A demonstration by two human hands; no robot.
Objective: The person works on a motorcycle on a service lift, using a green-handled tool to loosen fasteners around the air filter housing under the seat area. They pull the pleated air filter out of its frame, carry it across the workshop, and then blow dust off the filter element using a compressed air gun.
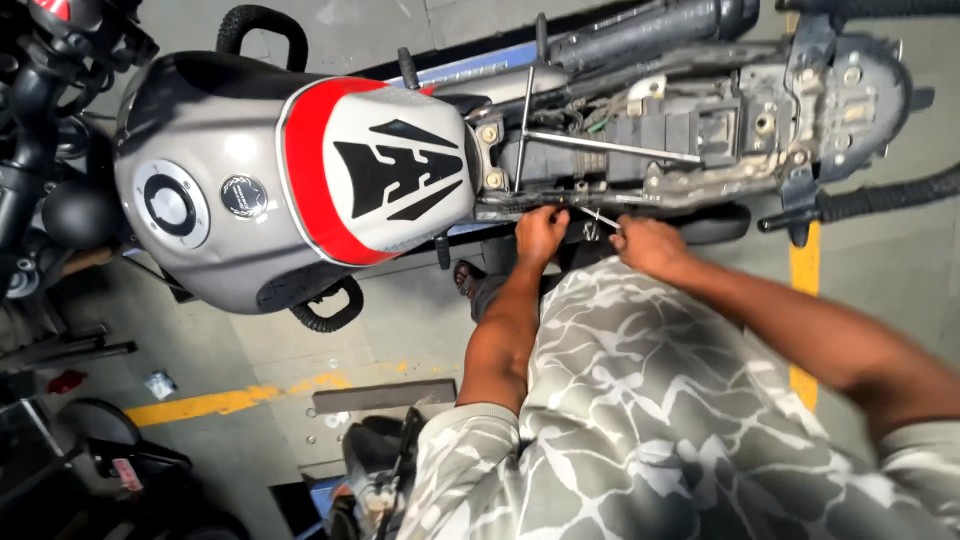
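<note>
Both hands pinch at the seatless grey motorcycle frame (640, 190): left hand (540, 232) on its edge, right hand (645, 243) closed around thin metal tool (600, 217). Slip risk; tool could drop into wiring.

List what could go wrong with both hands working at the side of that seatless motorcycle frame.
1. The right hand holds a thin metal tool close to the left hand; a slip might jab the fingers.
2. Both hands sit tight against the exposed grey motorcycle frame, where loose wiring shows; it could get snagged.
3. A sandalled foot stands directly below the hands, so a dropped tool or part may land on it.
</note>
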